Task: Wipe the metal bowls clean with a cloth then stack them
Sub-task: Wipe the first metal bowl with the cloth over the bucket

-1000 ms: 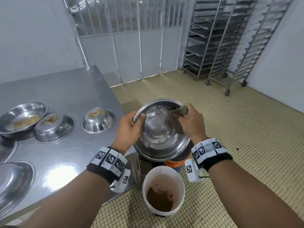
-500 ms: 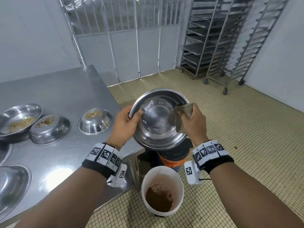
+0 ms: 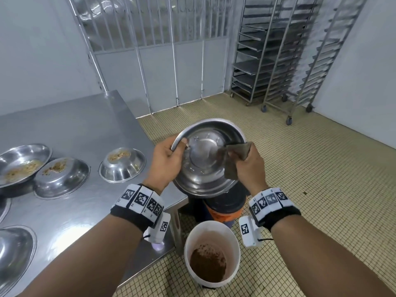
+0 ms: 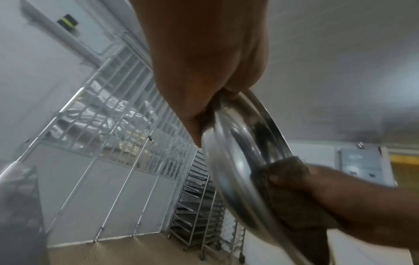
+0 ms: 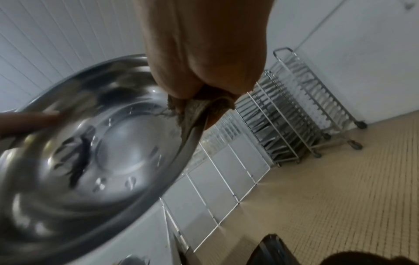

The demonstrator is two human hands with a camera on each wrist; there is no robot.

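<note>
A shiny metal bowl (image 3: 203, 161) is held in the air off the table's right corner, tilted with its inside facing me. My left hand (image 3: 166, 161) grips its left rim, thumb inside. My right hand (image 3: 248, 166) clutches a grey-brown cloth (image 3: 234, 156) folded over the bowl's right rim. The left wrist view shows the bowl (image 4: 240, 161) edge-on with the cloth (image 4: 288, 181) on it. In the right wrist view the cloth (image 5: 197, 109) wraps the rim of the bowl (image 5: 95, 161). Several dirty bowls sit on the steel table (image 3: 85, 129), the nearest (image 3: 122, 165) upside down with crumbs.
A white bucket (image 3: 212, 252) with brown waste stands on the tiled floor below my hands. An orange bin with a black lid (image 3: 225, 207) sits behind it. Wheeled tray racks (image 3: 278, 52) line the far right wall. More bowls (image 3: 15, 251) lie at the table's left edge.
The bowl has risen and tilted more toward me. My right hand with the cloth slid from inside the bowl out to its right rim.
</note>
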